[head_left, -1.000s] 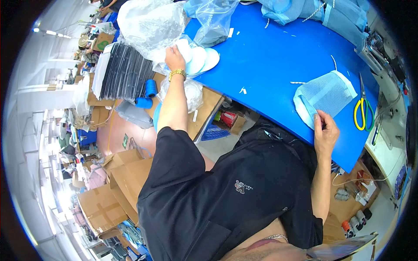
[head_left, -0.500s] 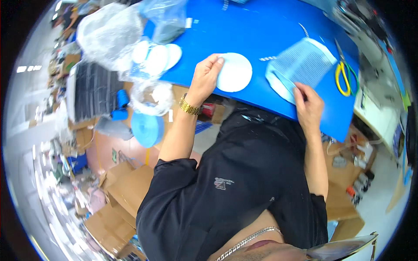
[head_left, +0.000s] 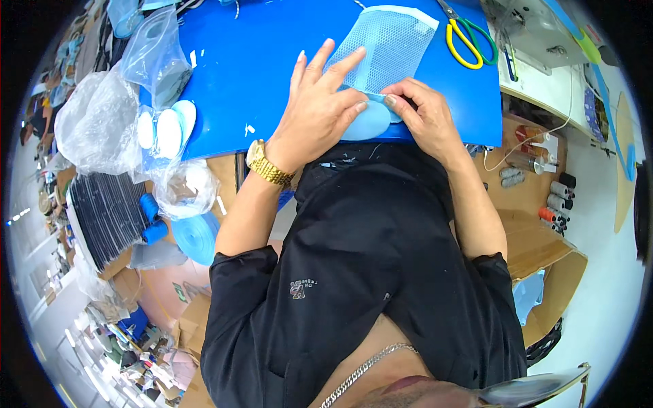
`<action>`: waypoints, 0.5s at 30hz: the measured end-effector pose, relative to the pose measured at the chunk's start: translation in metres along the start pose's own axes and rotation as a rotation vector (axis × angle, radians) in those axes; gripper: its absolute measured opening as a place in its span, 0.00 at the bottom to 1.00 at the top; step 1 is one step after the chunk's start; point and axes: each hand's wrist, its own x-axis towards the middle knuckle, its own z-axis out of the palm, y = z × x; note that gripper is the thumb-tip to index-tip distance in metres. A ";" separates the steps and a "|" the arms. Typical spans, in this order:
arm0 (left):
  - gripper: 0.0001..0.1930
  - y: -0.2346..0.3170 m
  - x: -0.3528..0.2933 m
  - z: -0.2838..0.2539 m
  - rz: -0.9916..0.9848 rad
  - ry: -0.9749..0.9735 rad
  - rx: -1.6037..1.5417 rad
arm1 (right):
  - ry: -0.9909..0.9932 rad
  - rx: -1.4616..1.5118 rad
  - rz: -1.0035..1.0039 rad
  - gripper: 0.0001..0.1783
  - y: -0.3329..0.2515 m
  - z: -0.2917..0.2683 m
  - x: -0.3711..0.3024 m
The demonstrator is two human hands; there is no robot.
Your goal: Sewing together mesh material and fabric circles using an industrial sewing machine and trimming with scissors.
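Note:
A pale blue mesh bag [head_left: 391,41] lies on the blue table, its lower edge between my hands. My left hand [head_left: 313,112] closes thumb and index finger on that edge, its other fingers spread over the mesh. On the other side, my right hand [head_left: 427,117] pinches the same edge between thumb and fingers. A smooth, rounded pale blue piece [head_left: 367,124] shows under my fingertips at the table's near edge; where it meets the bag is hidden by my fingers.
Scissors [head_left: 466,41] with yellow and green handles lie at the right. White oval discs [head_left: 170,130] lie with clear plastic bags [head_left: 95,126] on the left. Below stands a roll of light blue strip [head_left: 196,238]. Thread spools [head_left: 561,197] and a cardboard box [head_left: 554,285] are at the right.
My left hand has moved from the white disc it held apart to the mesh bag's edge. Both hands are now together, and the bag's lower edge lies between them.

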 end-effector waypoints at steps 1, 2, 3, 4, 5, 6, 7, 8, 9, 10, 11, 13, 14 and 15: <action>0.07 0.001 0.003 0.003 0.027 0.033 -0.003 | 0.004 0.000 0.003 0.08 -0.001 0.001 -0.001; 0.07 -0.005 0.002 0.008 0.030 0.030 -0.005 | 0.034 0.079 0.038 0.08 -0.003 0.002 -0.003; 0.07 -0.013 0.001 0.013 -0.018 0.026 -0.196 | 0.065 0.158 0.072 0.08 -0.004 0.002 -0.004; 0.07 -0.019 0.000 0.018 -0.067 0.020 -0.387 | 0.068 0.159 0.074 0.08 -0.006 0.001 -0.004; 0.08 -0.022 -0.001 0.022 -0.094 0.072 -0.478 | 0.072 0.164 0.093 0.07 -0.009 0.000 -0.004; 0.08 -0.021 -0.001 0.023 -0.091 0.069 -0.480 | 0.078 0.169 0.114 0.08 -0.011 -0.002 -0.004; 0.09 -0.020 0.000 0.023 -0.129 0.039 -0.554 | 0.082 0.168 0.117 0.08 -0.008 -0.003 -0.004; 0.09 -0.019 0.000 0.023 -0.169 0.009 -0.627 | 0.078 0.132 0.021 0.08 -0.004 -0.004 -0.002; 0.09 -0.019 -0.001 0.023 -0.170 0.009 -0.625 | 0.070 0.098 -0.078 0.08 -0.004 -0.005 0.000; 0.09 -0.019 -0.003 0.025 -0.200 0.012 -0.647 | 0.069 0.100 -0.080 0.08 -0.007 -0.006 0.000; 0.09 -0.019 -0.004 0.026 -0.230 0.016 -0.668 | 0.001 0.033 -0.021 0.09 -0.014 -0.010 0.000; 0.09 -0.015 -0.003 0.025 -0.244 0.015 -0.661 | -0.064 -0.035 0.038 0.10 -0.016 -0.011 0.001; 0.09 -0.014 -0.003 0.024 -0.258 0.015 -0.654 | -0.041 -0.014 0.013 0.10 -0.012 -0.008 0.001; 0.09 -0.014 -0.004 0.024 -0.259 0.015 -0.652 | -0.017 0.007 -0.014 0.10 -0.009 -0.006 0.001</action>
